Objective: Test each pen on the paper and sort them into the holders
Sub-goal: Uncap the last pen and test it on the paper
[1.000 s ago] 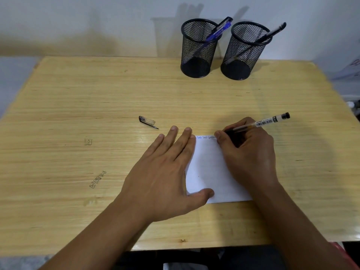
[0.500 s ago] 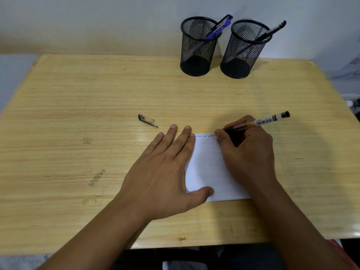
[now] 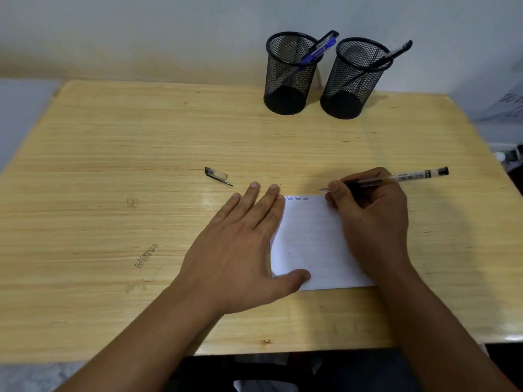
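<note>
A white sheet of paper (image 3: pixel 310 239) lies near the table's front edge, with small written words along its top. My left hand (image 3: pixel 240 244) presses flat on its left side, fingers straight. My right hand (image 3: pixel 370 219) grips a clear black-ended pen (image 3: pixel 407 176), whose tip points left just beyond the paper's top edge. Two black mesh holders stand at the back: the left holder (image 3: pixel 288 80) contains a blue pen (image 3: pixel 318 50), the right holder (image 3: pixel 353 86) a black pen (image 3: pixel 394 53). A clear pen cap (image 3: pixel 216 175) lies on the table left of the paper.
The wooden table (image 3: pixel 141 154) has small ink marks (image 3: pixel 146 255) on its left half. A wall rises right behind the holders. Papers (image 3: pixel 509 108) lie off the table's right edge.
My right hand has lifted the pen tip off the paper's top line and turned the pen flatter. The left hand stays pressed on the paper.
</note>
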